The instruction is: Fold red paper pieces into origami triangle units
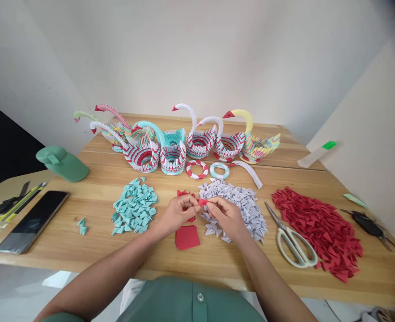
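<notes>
Between both hands, above the middle of the table, is a small folded piece of red paper. My left hand pinches its left side, and my right hand pinches its right side. Below my left hand lies a stack of red paper rectangles. A small heap of red folded triangles shows partly behind my left hand. Under and around my right hand spreads a pile of pale lilac folded paper triangles. To the left is a pile of teal folded triangles.
Several folded-paper swans stand along the back, with two paper rings and a loose swan neck before them. Scissors and a large red triangle pile lie right. A phone and green bottle are left.
</notes>
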A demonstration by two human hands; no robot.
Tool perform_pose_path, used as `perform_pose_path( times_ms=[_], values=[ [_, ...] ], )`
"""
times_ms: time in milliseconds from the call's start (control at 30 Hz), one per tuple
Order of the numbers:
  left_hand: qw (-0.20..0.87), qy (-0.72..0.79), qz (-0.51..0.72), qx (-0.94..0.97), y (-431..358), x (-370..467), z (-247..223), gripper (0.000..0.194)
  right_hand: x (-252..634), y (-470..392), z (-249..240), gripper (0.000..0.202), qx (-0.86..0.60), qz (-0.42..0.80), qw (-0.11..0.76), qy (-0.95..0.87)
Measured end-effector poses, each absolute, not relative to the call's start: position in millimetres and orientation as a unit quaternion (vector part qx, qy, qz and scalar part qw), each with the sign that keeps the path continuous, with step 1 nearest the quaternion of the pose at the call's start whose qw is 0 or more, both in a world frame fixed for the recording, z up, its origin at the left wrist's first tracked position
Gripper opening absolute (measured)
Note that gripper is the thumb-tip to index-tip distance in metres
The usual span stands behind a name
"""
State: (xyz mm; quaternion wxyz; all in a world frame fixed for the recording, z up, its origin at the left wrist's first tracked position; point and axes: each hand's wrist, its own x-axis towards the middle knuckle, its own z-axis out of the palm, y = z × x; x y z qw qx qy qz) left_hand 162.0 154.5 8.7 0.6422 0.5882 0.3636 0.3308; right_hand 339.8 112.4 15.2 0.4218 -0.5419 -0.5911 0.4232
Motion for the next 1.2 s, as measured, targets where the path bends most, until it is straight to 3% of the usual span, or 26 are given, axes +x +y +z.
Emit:
perform_pose_path(
  times_ms=[500, 767, 967, 1200],
  values=[
    [0.615, 0.334, 0.321, 0.638, 151, 162, 12, 0.031, 336, 111, 14, 0.021, -0.539, 0.425, 0.409, -0.601],
    [0.585, 0.323, 0.311, 0.676, 151, 164, 10, 0.027, 336, 108, 11, 0.024, -0.536, 0.365, 0.408, -0.643],
    [0.579, 0.332, 0.299, 0.682, 151, 163, 8, 0.023, 335, 110, 8, 0.023, -0.530, 0.401, 0.409, -0.624],
    [0.555, 0.336, 0.277, 0.709, 149, 164, 7, 0.021, 335, 108, 6, 0.025, -0.515, 0.334, 0.405, -0.678]
  ],
)
